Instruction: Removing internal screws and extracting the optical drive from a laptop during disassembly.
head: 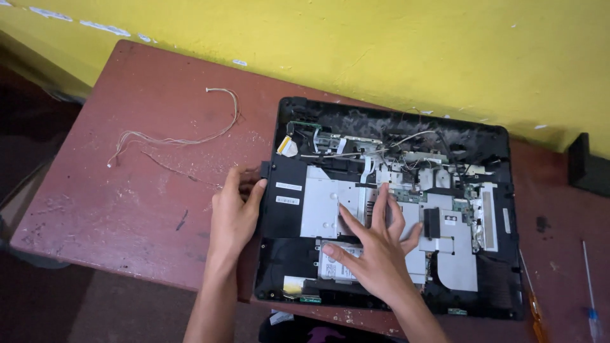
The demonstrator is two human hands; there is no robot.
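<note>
1. The fingers of the right hand (380, 249) are spread wide and pressed flat on the metal plate (330, 206) inside the opened computer case (387, 203); nothing is gripped.
2. The fingers of the left hand (234, 208) are curled narrowly over the case's left edge, steadying it.
3. The case lies flat on the worktop (127, 190), its far edge against the yellow wall (381, 44), its near edge overhanging slightly.
4. It is judged stiff and fairly heavy, but the circuit boards (406, 194) and thin cables inside look fragile; the plastic rim is best held.
5. Open room lies left of the case, apart from loose wires (171, 136); a screwdriver (530, 292) lies to its right.
</note>
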